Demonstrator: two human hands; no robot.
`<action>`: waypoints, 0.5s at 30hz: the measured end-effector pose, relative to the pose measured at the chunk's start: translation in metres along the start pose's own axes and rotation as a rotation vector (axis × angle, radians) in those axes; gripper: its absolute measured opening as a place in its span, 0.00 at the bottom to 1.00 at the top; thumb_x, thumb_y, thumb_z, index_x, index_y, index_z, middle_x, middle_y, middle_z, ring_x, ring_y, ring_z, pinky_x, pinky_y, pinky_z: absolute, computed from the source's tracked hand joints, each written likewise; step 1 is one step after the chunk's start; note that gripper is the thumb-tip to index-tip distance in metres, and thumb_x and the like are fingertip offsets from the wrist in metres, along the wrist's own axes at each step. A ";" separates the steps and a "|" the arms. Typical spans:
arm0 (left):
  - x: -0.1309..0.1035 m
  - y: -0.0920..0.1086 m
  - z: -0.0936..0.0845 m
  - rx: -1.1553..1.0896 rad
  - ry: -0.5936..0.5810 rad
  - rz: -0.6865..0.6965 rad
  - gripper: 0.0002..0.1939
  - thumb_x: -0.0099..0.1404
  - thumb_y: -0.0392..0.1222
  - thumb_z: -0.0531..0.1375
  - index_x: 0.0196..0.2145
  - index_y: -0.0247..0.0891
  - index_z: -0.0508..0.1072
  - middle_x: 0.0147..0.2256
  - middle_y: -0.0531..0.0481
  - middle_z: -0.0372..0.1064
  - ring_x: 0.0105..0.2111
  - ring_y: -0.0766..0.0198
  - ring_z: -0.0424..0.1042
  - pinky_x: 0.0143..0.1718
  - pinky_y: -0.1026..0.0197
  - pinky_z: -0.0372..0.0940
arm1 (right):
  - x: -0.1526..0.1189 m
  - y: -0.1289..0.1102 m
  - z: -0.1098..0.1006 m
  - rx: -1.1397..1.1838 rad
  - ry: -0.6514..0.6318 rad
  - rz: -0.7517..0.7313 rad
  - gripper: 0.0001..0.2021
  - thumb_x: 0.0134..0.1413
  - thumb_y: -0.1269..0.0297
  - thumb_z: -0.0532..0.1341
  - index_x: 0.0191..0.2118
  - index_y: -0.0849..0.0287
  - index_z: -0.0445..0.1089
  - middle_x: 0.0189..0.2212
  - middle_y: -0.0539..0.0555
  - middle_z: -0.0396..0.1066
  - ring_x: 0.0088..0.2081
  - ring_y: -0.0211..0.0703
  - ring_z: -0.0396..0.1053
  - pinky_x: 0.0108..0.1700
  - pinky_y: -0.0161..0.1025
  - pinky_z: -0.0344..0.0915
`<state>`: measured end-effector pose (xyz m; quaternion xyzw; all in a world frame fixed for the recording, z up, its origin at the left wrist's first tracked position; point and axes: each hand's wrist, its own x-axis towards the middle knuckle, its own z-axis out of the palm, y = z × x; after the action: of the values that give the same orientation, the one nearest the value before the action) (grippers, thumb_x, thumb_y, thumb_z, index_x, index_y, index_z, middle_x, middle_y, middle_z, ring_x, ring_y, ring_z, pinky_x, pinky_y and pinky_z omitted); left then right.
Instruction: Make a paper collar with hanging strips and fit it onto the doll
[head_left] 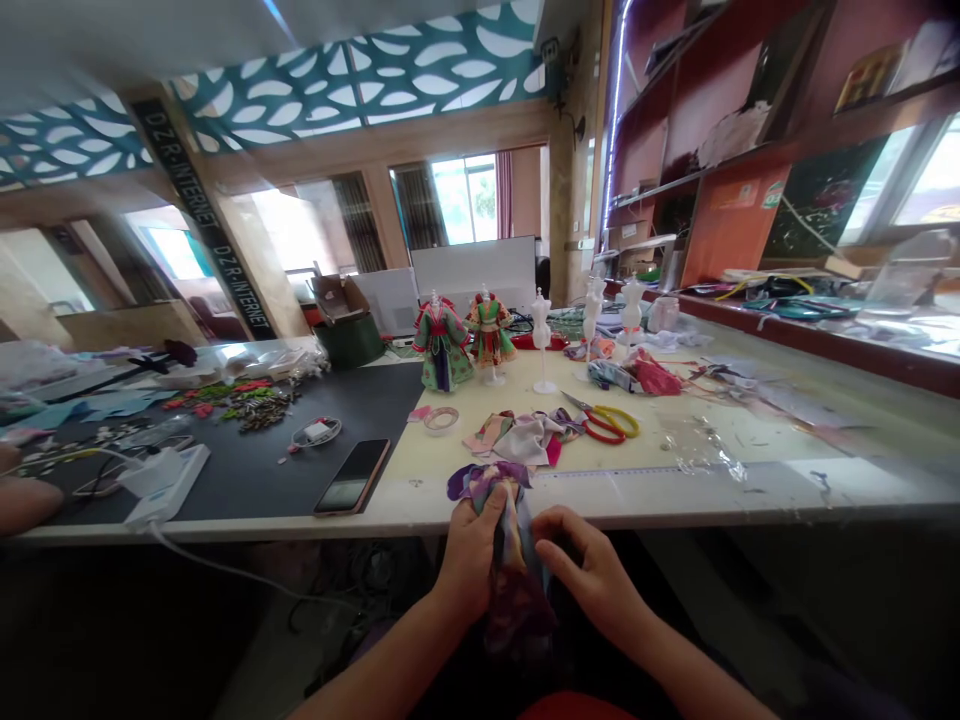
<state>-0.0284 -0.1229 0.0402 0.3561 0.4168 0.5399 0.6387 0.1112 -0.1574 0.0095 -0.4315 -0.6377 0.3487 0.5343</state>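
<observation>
My left hand (471, 552) grips a small doll garment of purple, blue and orange patterned cloth (504, 520) just below the table's front edge. My right hand (592, 572) pinches the same cloth from the right side, fingers bent around it. The lower part of the garment hangs down between my forearms. Just beyond, on the cream cutting mat (660, 440), lies a pile of folded fabric scraps (525, 435), with scissors with red and yellow handles (609, 420) next to it.
Two dressed mini mannequins (442, 345) (490, 335) and bare white ones (541, 340) stand further back. A phone (352, 477), tape roll (441, 419), charger (316, 432) and beads lie on the black mat at left. Another person's hand (22, 500) shows at the far left edge.
</observation>
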 end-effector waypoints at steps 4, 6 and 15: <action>-0.005 -0.004 0.002 -0.008 -0.005 -0.005 0.24 0.43 0.55 0.71 0.27 0.35 0.69 0.15 0.61 0.58 0.14 0.74 0.58 0.15 0.70 0.53 | -0.006 0.000 0.009 0.082 0.019 0.041 0.11 0.51 0.57 0.63 0.27 0.58 0.66 0.26 0.49 0.65 0.31 0.40 0.62 0.36 0.36 0.59; -0.007 -0.005 0.003 -0.019 -0.008 -0.007 0.23 0.42 0.55 0.71 0.25 0.35 0.68 0.15 0.61 0.58 0.14 0.73 0.58 0.15 0.69 0.53 | -0.007 0.001 0.009 0.121 0.011 0.046 0.12 0.52 0.56 0.62 0.26 0.58 0.65 0.25 0.49 0.64 0.30 0.40 0.61 0.35 0.36 0.59; -0.001 0.012 -0.003 -0.110 -0.073 0.026 0.21 0.45 0.51 0.71 0.31 0.36 0.70 0.24 0.54 0.70 0.23 0.66 0.70 0.25 0.64 0.65 | -0.006 0.004 -0.006 0.460 0.100 0.176 0.14 0.51 0.53 0.63 0.26 0.58 0.64 0.27 0.50 0.64 0.31 0.41 0.61 0.35 0.37 0.60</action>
<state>-0.0360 -0.1218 0.0496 0.3452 0.3584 0.5568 0.6651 0.1187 -0.1615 0.0045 -0.3692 -0.4742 0.5083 0.6168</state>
